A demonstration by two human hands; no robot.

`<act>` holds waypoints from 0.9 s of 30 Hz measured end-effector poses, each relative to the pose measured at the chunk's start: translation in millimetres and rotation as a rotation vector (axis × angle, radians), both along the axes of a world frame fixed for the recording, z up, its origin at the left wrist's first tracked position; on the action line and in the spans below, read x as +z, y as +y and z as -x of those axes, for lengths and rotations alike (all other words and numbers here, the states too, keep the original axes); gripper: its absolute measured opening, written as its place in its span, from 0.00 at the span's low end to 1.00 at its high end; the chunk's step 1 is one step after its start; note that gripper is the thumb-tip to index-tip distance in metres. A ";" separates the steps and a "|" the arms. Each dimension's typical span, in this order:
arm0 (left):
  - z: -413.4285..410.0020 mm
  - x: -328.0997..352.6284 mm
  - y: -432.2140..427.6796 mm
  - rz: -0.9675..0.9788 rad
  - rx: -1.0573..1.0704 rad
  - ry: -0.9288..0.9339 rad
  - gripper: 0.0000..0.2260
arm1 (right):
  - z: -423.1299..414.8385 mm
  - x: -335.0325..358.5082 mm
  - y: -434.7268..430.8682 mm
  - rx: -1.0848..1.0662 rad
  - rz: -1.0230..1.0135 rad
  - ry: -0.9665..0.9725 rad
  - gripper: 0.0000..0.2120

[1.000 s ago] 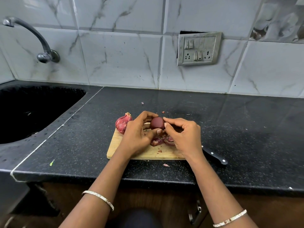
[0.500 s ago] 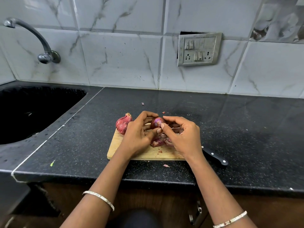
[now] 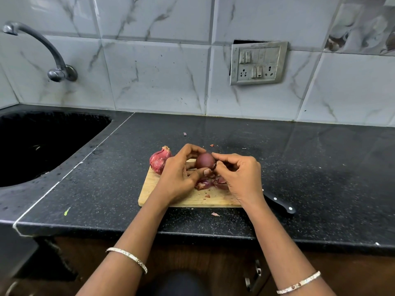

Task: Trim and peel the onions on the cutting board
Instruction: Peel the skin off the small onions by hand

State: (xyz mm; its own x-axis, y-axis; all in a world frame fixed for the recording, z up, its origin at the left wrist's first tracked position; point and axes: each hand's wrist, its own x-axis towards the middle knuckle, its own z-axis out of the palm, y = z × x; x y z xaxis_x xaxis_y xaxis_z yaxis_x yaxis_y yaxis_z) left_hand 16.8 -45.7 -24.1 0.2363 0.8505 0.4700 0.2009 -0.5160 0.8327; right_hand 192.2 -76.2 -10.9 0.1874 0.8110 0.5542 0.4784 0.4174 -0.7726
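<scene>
A small dark purple onion (image 3: 205,160) is held above the wooden cutting board (image 3: 154,190). My left hand (image 3: 181,175) grips it from the left, thumb under it and fingers curled over its top. My right hand (image 3: 239,174) pinches a strip of skin at the onion's right side. An unpeeled red onion (image 3: 159,160) with papery skin rests at the board's far left corner. Loose purple peels (image 3: 210,182) lie on the board between my hands.
A black-handled knife (image 3: 280,202) lies on the black counter (image 3: 320,167) right of the board, its blade hidden by my right wrist. A dark sink (image 3: 42,144) and tap (image 3: 42,50) are at the left. Small skin scraps (image 3: 214,214) dot the counter.
The onion has turned in my left hand, its smooth dark side showing again. My right fingers shifted from its front to its right edge, pulling skin there.
</scene>
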 end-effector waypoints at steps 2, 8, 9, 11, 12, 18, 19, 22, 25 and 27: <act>-0.4 0.8 -0.7 -0.013 0.008 0.001 0.19 | 0.9 0.7 -0.8 -0.006 0.000 0.003 0.10; -0.9 3.0 -2.3 -0.065 0.035 0.016 0.19 | 3.3 0.4 -2.3 0.080 0.026 0.072 0.11; -0.7 2.8 -2.5 -0.063 0.034 0.015 0.19 | 2.7 0.1 -2.1 0.080 0.028 0.075 0.11; -0.4 2.0 -1.8 -0.052 0.032 0.016 0.19 | 1.5 -0.2 -1.4 0.077 0.027 0.074 0.10; -0.5 1.7 -1.5 -0.045 0.030 0.016 0.19 | 1.0 -0.1 -1.4 0.073 0.027 0.070 0.10; -0.9 2.0 -1.9 0.016 0.010 0.011 0.20 | -0.3 0.7 -2.1 0.000 0.004 0.015 0.08; -1.0 2.3 -2.4 0.020 0.005 0.005 0.20 | -0.3 0.8 -2.1 -0.006 0.007 0.015 0.08; -1.0 2.8 -2.6 -0.009 0.021 0.009 0.19 | 1.3 1.7 -2.1 0.001 0.027 0.038 0.09; -1.7 3.1 -2.7 0.000 0.028 -0.003 0.18 | 3.0 2.4 -3.3 0.037 0.020 0.061 0.10; -1.8 2.8 -2.5 -0.010 0.040 -0.004 0.17 | 3.4 2.9 -4.3 0.050 0.006 0.058 0.10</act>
State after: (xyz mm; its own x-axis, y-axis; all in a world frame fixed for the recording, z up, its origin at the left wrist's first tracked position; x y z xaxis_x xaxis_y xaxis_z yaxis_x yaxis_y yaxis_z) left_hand 18.6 -48.2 -21.3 0.2006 0.8544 0.4793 0.2185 -0.5159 0.8283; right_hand 188.8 -80.5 -8.0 0.1782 0.8232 0.5390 0.4113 0.4353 -0.8008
